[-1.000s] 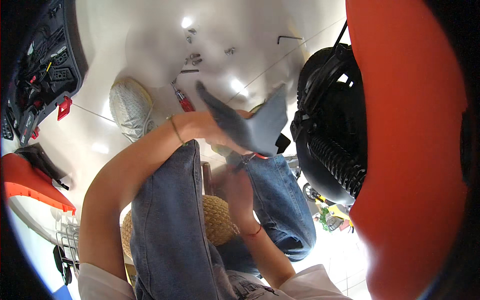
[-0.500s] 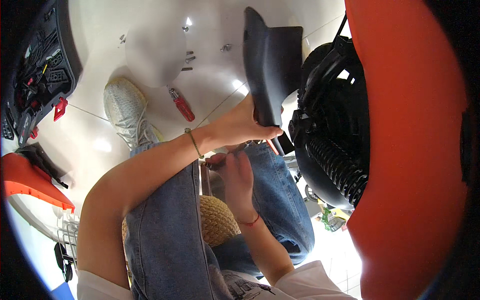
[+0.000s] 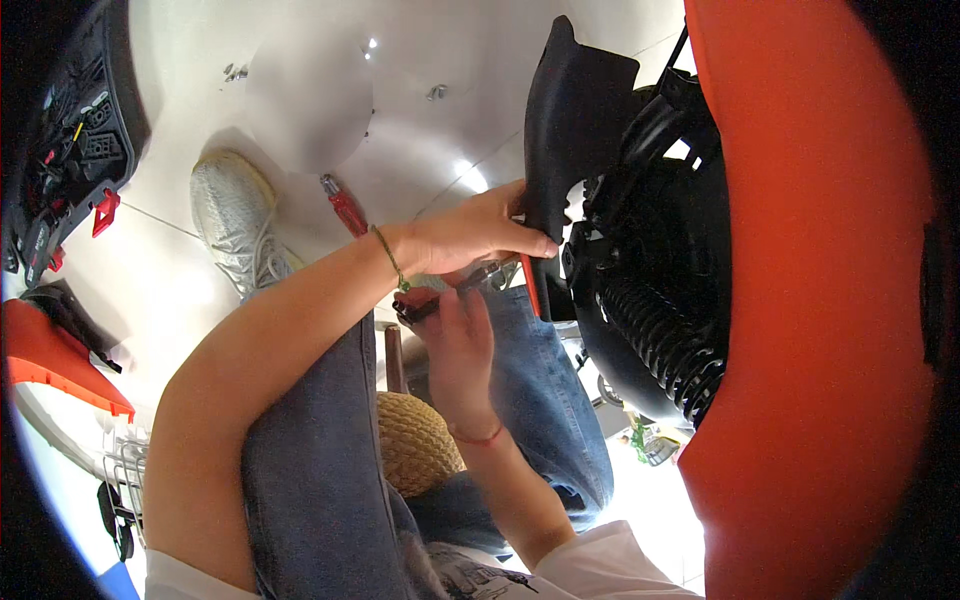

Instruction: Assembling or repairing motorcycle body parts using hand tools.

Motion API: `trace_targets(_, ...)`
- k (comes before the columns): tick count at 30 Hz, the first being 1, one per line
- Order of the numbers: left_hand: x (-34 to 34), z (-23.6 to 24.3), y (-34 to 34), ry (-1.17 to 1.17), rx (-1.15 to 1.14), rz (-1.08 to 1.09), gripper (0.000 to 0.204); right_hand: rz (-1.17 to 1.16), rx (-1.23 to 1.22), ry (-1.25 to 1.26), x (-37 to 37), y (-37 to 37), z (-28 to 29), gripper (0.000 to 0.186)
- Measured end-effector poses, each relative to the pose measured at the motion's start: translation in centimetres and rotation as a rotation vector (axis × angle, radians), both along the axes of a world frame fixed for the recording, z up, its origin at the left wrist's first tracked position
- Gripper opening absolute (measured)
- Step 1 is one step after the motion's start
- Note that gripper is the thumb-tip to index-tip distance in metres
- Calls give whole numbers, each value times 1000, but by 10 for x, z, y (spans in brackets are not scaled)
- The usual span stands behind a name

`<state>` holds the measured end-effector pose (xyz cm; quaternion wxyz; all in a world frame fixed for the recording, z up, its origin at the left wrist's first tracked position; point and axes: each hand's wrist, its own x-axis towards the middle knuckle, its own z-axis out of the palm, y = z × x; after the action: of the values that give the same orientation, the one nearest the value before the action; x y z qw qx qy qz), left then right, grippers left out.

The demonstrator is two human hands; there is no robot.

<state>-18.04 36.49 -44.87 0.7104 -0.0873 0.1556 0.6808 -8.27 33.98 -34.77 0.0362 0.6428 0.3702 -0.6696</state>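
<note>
Two grips are in my view, each with something in it. My left grip (image 3: 470,238) is clasped on the lower part of a black panel (image 3: 572,130), thumb pressed on its near edge, the other fingers partly hidden. I have the panel raised off the floor (image 3: 310,25), roughly upright, just left of a wheel and a black coiled spring (image 3: 660,335); I cannot tell whether it touches them. Below, my right grip (image 3: 460,345) is curled around a dark tool (image 3: 418,309) with a shiny end; blur hides its exact kind. Past my left wrist a red screwdriver (image 3: 346,208) lies on the floor, with small screws (image 3: 437,93) farther out. A big orange-red cover (image 3: 820,250) fills my right side, and a black tool case (image 3: 122,140) sits at far left.
</note>
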Motion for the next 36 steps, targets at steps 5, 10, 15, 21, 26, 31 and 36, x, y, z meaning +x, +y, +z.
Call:
trace_targets(5,-7,0,1,40,-18,-86,55,-122,23,95,-1,-5,-6,16)
trace_targets(10,-11,2,2,61,-60,-35,55,-135,19,36,-10,-2,-7,15)
trace_targets(15,-9,-1,5,15,-64,-32,54,-142,15,29,-12,1,-9,16)
trace_targets(21,-13,-1,1,103,39,28,61,-96,34,77,-7,-2,-14,17)
trace_targets(26,-18,4,8,199,99,2,61,-89,40,96,-8,1,-11,21)
trace_targets(31,-25,9,15,260,120,-61,61,-140,73,120,-17,0,-11,25)
trace_targets(36,-32,14,21,371,147,-99,50,-183,87,134,-15,-4,-13,28)
